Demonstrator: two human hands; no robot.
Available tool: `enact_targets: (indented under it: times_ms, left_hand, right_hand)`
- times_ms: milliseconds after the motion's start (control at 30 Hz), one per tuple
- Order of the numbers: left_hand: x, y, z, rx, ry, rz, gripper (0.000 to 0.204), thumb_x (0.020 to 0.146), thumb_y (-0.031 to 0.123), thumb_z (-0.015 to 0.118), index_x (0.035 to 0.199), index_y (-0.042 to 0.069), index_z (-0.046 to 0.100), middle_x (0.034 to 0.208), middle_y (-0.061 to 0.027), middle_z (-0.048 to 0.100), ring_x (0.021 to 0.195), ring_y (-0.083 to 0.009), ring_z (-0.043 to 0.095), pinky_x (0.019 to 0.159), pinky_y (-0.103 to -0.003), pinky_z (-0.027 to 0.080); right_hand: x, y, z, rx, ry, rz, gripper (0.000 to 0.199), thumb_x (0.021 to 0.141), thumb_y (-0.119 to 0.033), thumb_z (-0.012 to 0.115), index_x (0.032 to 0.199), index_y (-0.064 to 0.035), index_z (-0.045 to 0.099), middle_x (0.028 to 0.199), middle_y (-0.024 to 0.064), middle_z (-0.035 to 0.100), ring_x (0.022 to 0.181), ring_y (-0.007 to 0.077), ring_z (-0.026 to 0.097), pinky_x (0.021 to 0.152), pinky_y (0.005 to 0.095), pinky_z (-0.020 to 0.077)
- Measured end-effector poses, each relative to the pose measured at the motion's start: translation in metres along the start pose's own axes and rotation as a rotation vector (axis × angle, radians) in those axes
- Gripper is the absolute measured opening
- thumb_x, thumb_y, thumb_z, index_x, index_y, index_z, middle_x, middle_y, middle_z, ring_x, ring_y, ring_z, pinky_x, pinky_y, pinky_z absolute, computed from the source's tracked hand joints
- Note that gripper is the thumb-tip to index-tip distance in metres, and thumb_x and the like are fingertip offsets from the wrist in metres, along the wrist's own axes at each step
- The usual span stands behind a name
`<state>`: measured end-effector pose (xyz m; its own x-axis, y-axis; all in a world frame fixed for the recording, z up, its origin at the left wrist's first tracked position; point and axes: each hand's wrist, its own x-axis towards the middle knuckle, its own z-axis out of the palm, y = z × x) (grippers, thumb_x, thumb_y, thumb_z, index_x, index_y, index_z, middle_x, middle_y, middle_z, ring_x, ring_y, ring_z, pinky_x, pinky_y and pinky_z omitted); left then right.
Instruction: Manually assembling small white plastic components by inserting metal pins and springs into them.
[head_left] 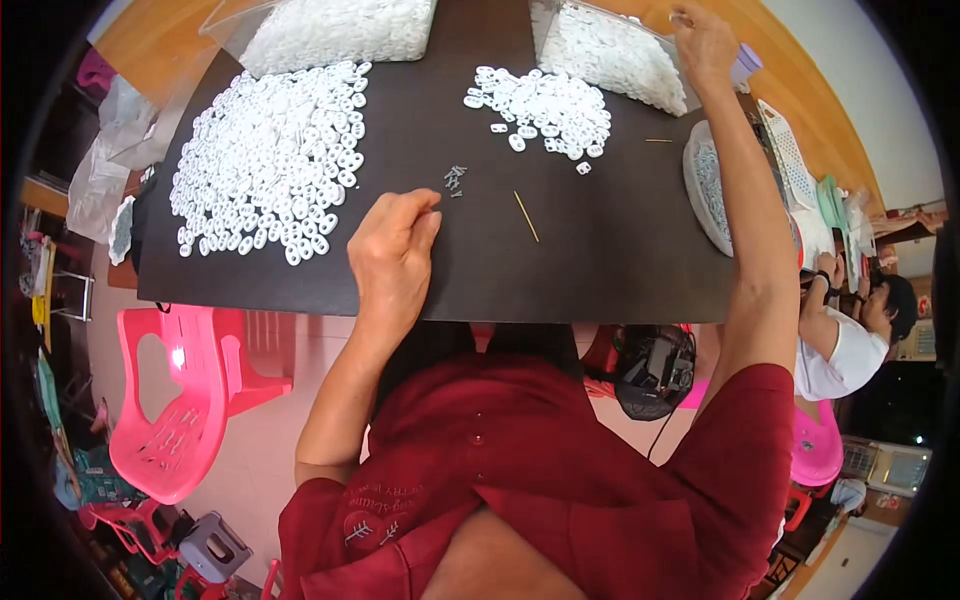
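Observation:
My left hand [392, 245] is closed above the near middle of the dark table, thumb and fingertips pressed together; whatever they might hold is too small to make out. Just beyond its fingertips lies a little heap of small grey metal pieces [455, 181], with a thin brass-coloured stick [526, 217] to their right. Stretched far forward, my right hand [706, 50] is at the right end of a clear bin [610, 55] filled with white pieces. Its fingers are curled in, and their contents cannot be told. A small pile of white oval two-holed pieces [560, 112] spreads in front of that bin.
A larger pile of white pieces [270, 160] covers the table's left, below another filled bin [335, 32]. Under my right forearm stands a pale bowl [697, 190] of grey metal pieces. Pink chair [175, 400] stands left; a person in white [850, 345] sits right.

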<state>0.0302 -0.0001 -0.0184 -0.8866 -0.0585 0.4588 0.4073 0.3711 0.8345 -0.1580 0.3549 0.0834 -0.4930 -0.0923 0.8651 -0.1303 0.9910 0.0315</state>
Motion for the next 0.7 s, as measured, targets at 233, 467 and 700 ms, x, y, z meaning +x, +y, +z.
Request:
enact_targets:
  times_ms: [233,467,700]
  left_hand:
    - [0.019,-0.012,0.018,0.445,-0.136,0.282,0.016,0.067,0.001,0.067,0.081,0.006,0.062,0.068,-0.0094,0.05,0.067,-0.0268,0.055,0.055,-0.039,0.044]
    - [0.024,-0.013,0.021,0.548,-0.215,0.304,0.011,0.068,0.0,0.065,0.075,0.002,0.056,0.071,-0.0112,0.051,0.069,-0.0285,0.056,0.058,-0.04,0.045]
    - [0.032,-0.007,0.01,0.271,-0.222,0.09,0.003,0.078,0.001,0.059,0.079,0.0,0.056,0.078,-0.0142,0.058,0.073,-0.0303,0.058,0.063,-0.039,0.045]
  right_hand:
    - [-0.014,-0.044,-0.016,0.055,0.083,-0.136,0.009,0.07,-0.007,0.062,0.078,-0.0023,0.062,0.08,0.0163,0.06,0.08,0.0342,0.056,0.072,0.043,0.0428]
    - [-0.054,-0.111,-0.057,0.342,0.015,-0.263,0.01,0.075,-0.004,0.065,0.085,-0.0025,0.066,0.081,0.0105,0.063,0.076,0.0243,0.059,0.07,0.031,0.0462]
    - [-0.123,-0.165,-0.071,0.788,-0.444,-0.039,0.01,0.075,-0.001,0.064,0.085,-0.0019,0.065,0.079,0.009,0.062,0.073,0.0191,0.058,0.065,0.0278,0.0458]
